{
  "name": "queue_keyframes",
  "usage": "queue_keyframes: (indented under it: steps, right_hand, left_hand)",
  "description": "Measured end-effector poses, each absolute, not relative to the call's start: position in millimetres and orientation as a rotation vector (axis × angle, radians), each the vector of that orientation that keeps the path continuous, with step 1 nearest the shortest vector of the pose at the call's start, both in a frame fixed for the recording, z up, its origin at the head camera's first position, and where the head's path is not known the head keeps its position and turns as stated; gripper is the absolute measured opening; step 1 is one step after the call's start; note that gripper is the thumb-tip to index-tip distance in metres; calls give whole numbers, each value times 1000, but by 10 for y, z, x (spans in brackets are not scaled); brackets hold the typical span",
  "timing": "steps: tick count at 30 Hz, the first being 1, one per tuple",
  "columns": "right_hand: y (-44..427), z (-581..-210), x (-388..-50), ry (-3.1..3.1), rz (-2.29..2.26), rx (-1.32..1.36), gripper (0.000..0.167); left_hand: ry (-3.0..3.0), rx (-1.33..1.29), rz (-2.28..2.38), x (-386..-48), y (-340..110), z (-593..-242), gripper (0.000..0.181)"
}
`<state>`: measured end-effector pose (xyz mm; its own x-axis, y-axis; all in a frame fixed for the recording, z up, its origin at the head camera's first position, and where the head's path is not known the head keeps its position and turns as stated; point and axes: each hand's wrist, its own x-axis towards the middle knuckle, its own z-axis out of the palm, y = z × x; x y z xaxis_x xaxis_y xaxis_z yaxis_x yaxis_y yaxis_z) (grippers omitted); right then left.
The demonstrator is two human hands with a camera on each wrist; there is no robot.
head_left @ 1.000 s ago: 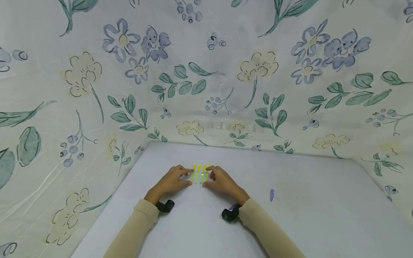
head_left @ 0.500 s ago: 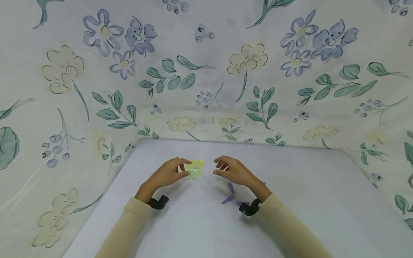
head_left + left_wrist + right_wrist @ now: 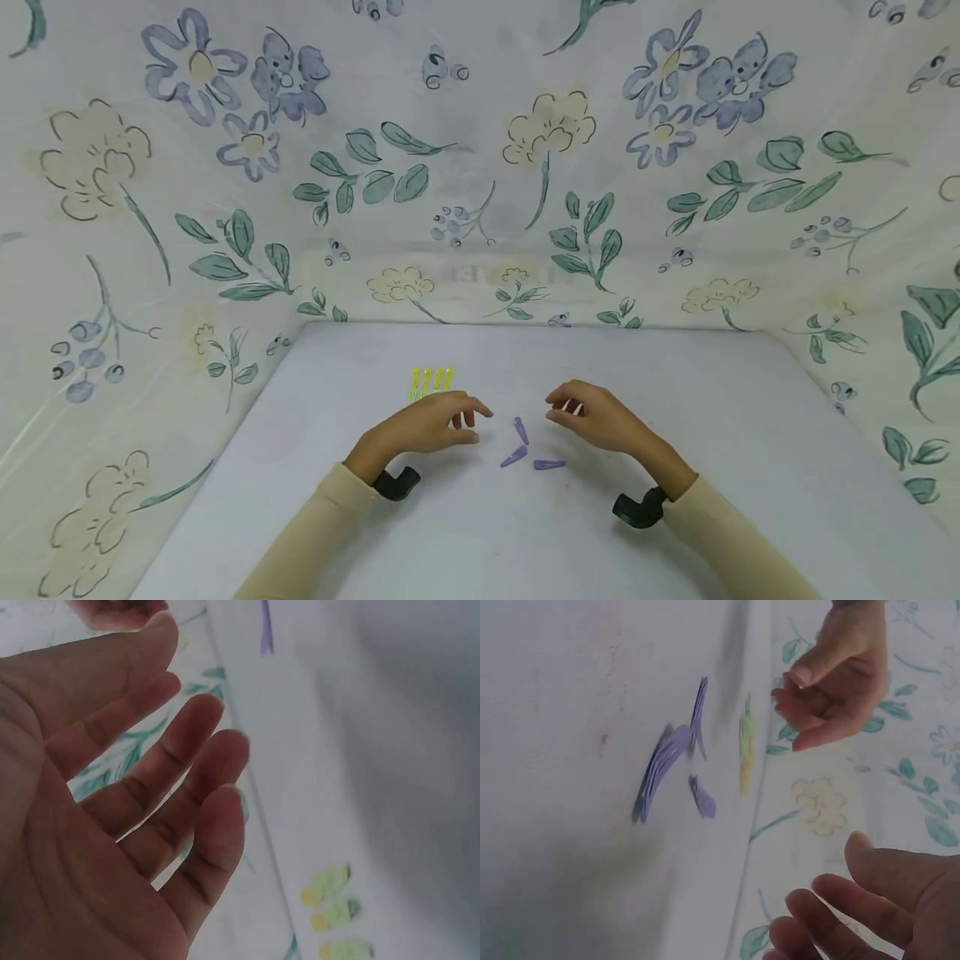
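Observation:
Three purple snap hair clips (image 3: pixel 514 456) lie loosely on the white table between the two hands, pointing different ways. Several slim yellow-and-green pieces (image 3: pixel 432 380) that look like clips stand in a neat row at the left; the left hand partly covers their lower ends in the head view. My left hand (image 3: pixel 435 423) hovers just in front of that row, fingers loosely bent and holding nothing. To the right of the purple clips is my right hand (image 3: pixel 596 417), also raised, with relaxed fingers and nothing in them. The right wrist view shows the purple clips (image 3: pixel 660 769) side-on.
A white table (image 3: pixel 465 533) spreads under both arms. Floral-patterned sheeting (image 3: pixel 480 208) rises behind it and at both sides. Black cameras are strapped to both wrists, the right one (image 3: pixel 639 508) closest to the table surface.
Both hands have left the yellow-green row. The right hand moved away to the right, uncovering the purple clips; the left hand drew nearer and rightward. The head view has shifted.

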<state>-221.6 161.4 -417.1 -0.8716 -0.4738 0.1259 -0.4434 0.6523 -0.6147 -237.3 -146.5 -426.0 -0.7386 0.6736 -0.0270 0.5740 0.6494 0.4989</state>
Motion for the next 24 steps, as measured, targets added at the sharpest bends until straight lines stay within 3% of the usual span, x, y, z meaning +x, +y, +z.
queue_keyframes:
  steps: [18, 24]
  right_hand:
    - [2247, -4702, -2277, 2938, -1126, -407, 24]
    - [2281, -4780, -2308, 2925, -1113, -482, 34]
  left_hand:
    - [2437, 1230, 564, -2404, -985, -4519, 50]
    - [2454, 1219, 586, -2423, -985, -4568, 43]
